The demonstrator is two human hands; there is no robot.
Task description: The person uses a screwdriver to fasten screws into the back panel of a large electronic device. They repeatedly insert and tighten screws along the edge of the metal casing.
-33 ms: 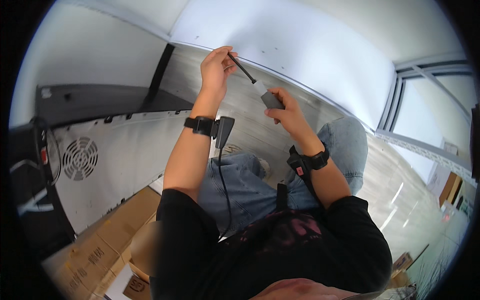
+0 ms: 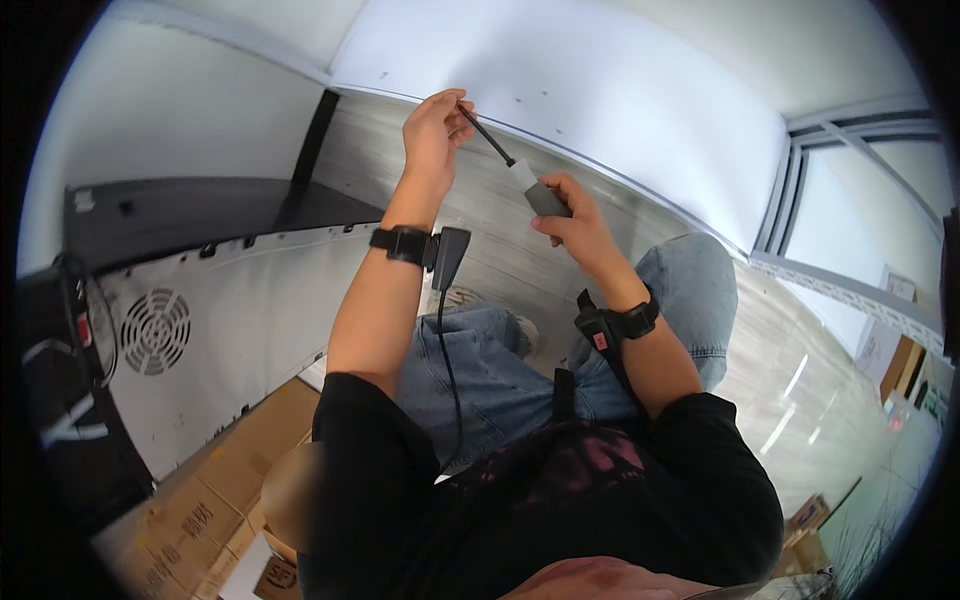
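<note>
Between my hands is a thing with a grey block-shaped body (image 2: 546,199), a pale collar and a thin, straight black rod; its exact kind cannot be made out. My right hand (image 2: 575,218) is closed around the grey body, thumb on the near side. My left hand (image 2: 433,132) pinches the rod's far end, and its fingers hide the tip. The rod slants from the grey body up to the left. Black straps with small black devices sit on both forearms, the left device (image 2: 452,257) trailing a black cable.
A metal cabinet (image 2: 225,300) with a round vent stands at left, brown cardboard boxes (image 2: 215,500) near it. White panels (image 2: 560,70) rise beyond the grey floor (image 2: 480,250). A metal frame (image 2: 790,195) stands at right. My bent knee (image 2: 690,290) is beside my right forearm.
The surroundings have shifted slightly left in the view. Both hands keep the same hold on the grey thing with the black rod, which has barely moved.
</note>
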